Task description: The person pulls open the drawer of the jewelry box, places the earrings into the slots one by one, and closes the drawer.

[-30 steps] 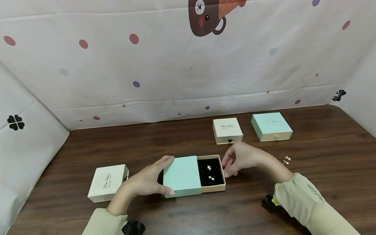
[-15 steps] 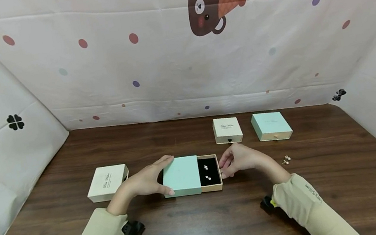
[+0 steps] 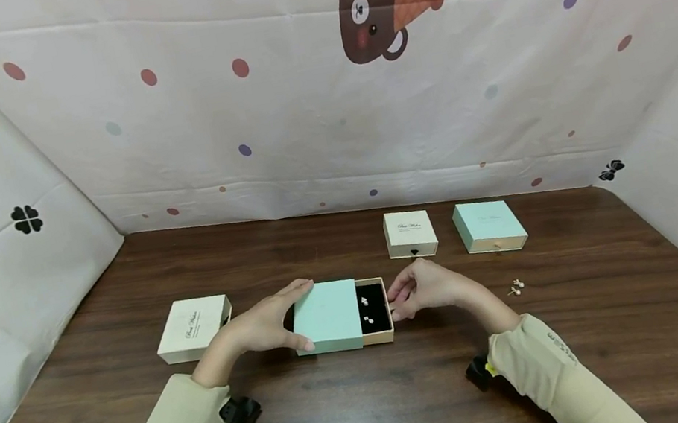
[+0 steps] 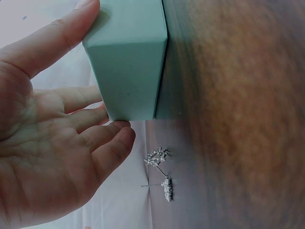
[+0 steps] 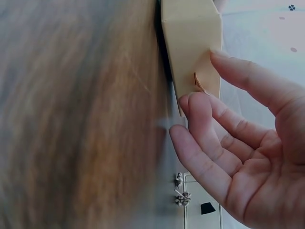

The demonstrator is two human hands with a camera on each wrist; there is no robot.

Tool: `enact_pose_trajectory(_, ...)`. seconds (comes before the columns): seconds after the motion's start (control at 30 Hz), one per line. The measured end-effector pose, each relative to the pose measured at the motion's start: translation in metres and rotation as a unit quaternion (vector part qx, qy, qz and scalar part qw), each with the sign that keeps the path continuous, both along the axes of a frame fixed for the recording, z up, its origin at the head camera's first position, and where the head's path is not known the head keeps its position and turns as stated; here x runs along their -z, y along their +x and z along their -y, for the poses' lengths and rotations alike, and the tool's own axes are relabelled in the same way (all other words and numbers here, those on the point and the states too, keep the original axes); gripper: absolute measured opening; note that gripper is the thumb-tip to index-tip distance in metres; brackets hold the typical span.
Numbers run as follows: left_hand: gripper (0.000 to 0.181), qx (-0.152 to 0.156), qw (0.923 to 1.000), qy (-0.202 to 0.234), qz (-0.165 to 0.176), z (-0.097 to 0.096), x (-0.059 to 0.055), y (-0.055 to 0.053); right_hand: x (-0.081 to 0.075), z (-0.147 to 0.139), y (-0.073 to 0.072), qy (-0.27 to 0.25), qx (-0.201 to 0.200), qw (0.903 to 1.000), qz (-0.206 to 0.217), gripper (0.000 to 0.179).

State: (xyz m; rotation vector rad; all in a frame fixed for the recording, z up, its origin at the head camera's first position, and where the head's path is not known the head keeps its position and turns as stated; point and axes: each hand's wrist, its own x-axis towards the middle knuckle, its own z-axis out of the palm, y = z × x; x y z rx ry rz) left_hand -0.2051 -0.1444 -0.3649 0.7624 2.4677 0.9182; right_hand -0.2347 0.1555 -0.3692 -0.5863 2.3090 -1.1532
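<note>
My left hand grips the mint sleeve of a jewelry box, thumb on the near side and fingers on the far side. The drawer sticks partly out of the sleeve's right end. On its black lining sit two small earrings. My right hand touches the drawer's outer end. In the right wrist view, the thumb rests on the pale drawer front, and bent fingers lie by its small pull tab. Sparkling earrings lie behind the sleeve in the left wrist view.
A cream box stands left of my left hand. Further back are a small cream box and a mint box. Loose earrings lie at the right on the brown table. Printed cloth hangs behind.
My right hand has moved left, and the drawer has slid further into the sleeve along with its earrings. My left hand and the sleeve have stayed put.
</note>
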Motion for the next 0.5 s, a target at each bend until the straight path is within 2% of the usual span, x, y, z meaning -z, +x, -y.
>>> enact_pose_trajectory(0.5,0.092,0.001,1.0000,-0.003,0.000,0.0002,-0.0001,-0.0003,0.0031,0.0073,0.0018,0.004,0.006,0.9996,-0.026,0.028)
